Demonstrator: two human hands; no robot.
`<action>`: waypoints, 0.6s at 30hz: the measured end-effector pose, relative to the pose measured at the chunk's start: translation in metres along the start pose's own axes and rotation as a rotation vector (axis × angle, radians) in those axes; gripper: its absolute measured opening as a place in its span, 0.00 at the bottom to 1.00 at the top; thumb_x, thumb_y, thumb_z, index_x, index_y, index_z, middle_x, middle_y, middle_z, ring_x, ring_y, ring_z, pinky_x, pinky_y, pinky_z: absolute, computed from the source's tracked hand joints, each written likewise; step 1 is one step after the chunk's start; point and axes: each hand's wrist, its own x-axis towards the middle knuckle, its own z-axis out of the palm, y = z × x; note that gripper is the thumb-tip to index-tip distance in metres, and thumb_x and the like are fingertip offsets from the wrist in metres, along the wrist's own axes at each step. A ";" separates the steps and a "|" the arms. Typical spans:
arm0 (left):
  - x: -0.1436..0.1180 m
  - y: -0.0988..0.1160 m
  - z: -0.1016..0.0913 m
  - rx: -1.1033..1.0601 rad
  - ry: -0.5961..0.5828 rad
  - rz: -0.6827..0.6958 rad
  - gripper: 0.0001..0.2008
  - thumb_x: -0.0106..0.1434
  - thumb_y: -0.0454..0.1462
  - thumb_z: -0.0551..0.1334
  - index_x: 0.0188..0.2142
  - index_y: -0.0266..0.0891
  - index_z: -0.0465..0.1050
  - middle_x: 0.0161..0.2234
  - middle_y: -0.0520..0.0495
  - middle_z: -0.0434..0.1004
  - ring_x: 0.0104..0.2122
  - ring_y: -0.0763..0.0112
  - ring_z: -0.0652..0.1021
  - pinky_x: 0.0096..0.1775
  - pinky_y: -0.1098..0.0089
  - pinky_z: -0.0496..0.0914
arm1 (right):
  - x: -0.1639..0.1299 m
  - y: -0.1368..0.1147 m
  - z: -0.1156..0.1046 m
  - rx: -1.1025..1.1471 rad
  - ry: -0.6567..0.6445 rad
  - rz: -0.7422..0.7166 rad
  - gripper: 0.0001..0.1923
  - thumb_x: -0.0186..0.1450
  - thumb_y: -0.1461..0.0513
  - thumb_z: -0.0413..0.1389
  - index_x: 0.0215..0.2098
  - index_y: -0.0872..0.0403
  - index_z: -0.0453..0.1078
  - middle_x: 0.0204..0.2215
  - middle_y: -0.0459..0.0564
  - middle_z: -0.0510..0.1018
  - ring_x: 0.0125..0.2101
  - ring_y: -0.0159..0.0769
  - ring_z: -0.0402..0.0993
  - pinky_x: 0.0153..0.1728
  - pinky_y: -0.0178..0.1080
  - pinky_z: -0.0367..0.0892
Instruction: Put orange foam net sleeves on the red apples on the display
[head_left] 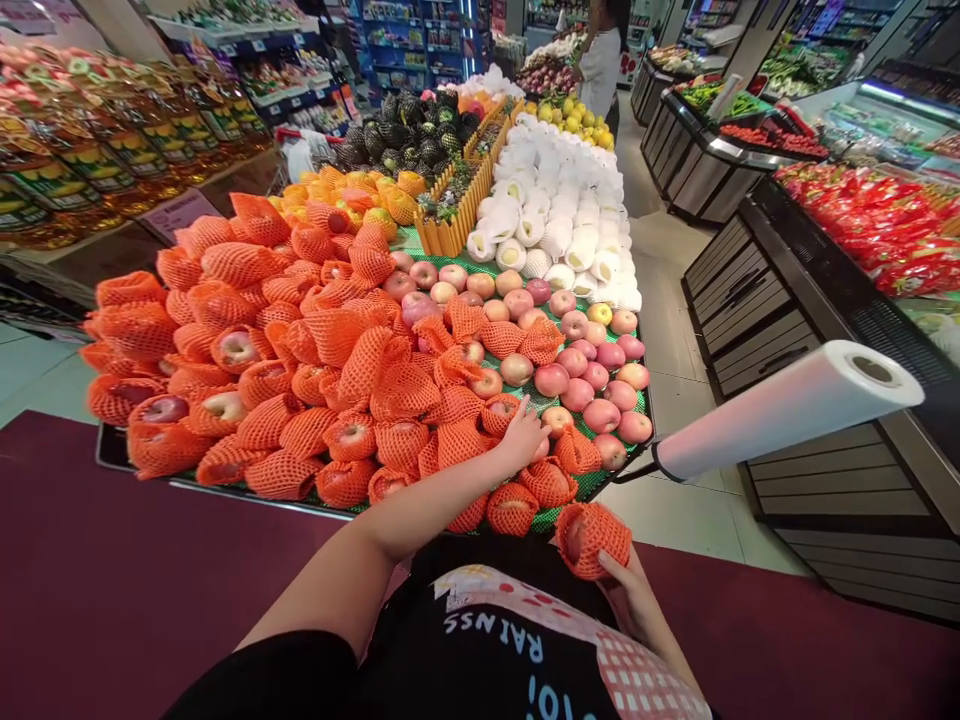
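My right hand (624, 578) is closed around an apple in an orange foam net (592, 540), close to my body at the table's front edge. Its thumb presses on the net from the right. My left hand (523, 440) reaches over the front of the display, palm down, with one finger stretched forward and the others bent. Part of a pink apple (541, 452) shows beneath its fingers; the palm side is hidden. Beside it lie a bare apple (556, 420) and a netted apple (550, 482).
Netted apples (255, 370) are heaped on the left, with bare apples (577, 394) on the right. White-wrapped fruit (555, 200) lies behind a small wooden fence (450, 225). A plastic bag roll (780, 410) juts out at the right corner. A person (601, 70) stands farther back.
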 end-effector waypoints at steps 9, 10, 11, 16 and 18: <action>-0.057 -0.053 -0.038 -0.430 0.062 0.053 0.40 0.45 0.33 0.72 0.59 0.42 0.66 0.56 0.38 0.75 0.56 0.44 0.73 0.55 0.49 0.68 | 0.058 -0.049 0.015 -0.363 -0.013 -0.273 0.34 0.59 0.49 0.63 0.61 0.46 0.64 0.61 0.56 0.71 0.60 0.57 0.70 0.59 0.61 0.67; -0.062 -0.059 -0.036 -0.477 0.069 0.090 0.39 0.45 0.32 0.72 0.58 0.43 0.67 0.55 0.40 0.75 0.56 0.45 0.74 0.56 0.50 0.68 | 0.069 -0.055 0.024 -0.501 -0.012 -0.373 0.35 0.56 0.51 0.66 0.59 0.48 0.65 0.59 0.57 0.72 0.59 0.57 0.70 0.60 0.60 0.65; -0.066 -0.065 -0.035 -0.523 0.079 0.122 0.37 0.45 0.31 0.71 0.56 0.44 0.68 0.55 0.42 0.75 0.56 0.46 0.74 0.57 0.51 0.67 | 0.080 -0.060 0.034 -0.650 -0.005 -0.482 0.35 0.55 0.52 0.68 0.58 0.48 0.65 0.57 0.57 0.72 0.58 0.56 0.70 0.61 0.60 0.64; -0.083 -0.074 -0.032 -0.688 0.112 0.148 0.38 0.44 0.29 0.71 0.56 0.40 0.67 0.57 0.40 0.74 0.58 0.48 0.73 0.60 0.52 0.65 | 0.130 -0.068 0.090 -1.294 -0.128 -0.695 0.37 0.56 0.61 0.65 0.62 0.50 0.62 0.60 0.58 0.66 0.59 0.52 0.65 0.59 0.52 0.67; -0.087 -0.074 -0.034 -0.705 0.108 0.136 0.37 0.44 0.29 0.72 0.56 0.39 0.67 0.56 0.40 0.74 0.56 0.49 0.73 0.58 0.54 0.67 | 0.145 -0.059 0.107 -1.537 -0.253 -0.627 0.37 0.57 0.63 0.63 0.64 0.50 0.61 0.62 0.58 0.64 0.61 0.51 0.63 0.56 0.48 0.70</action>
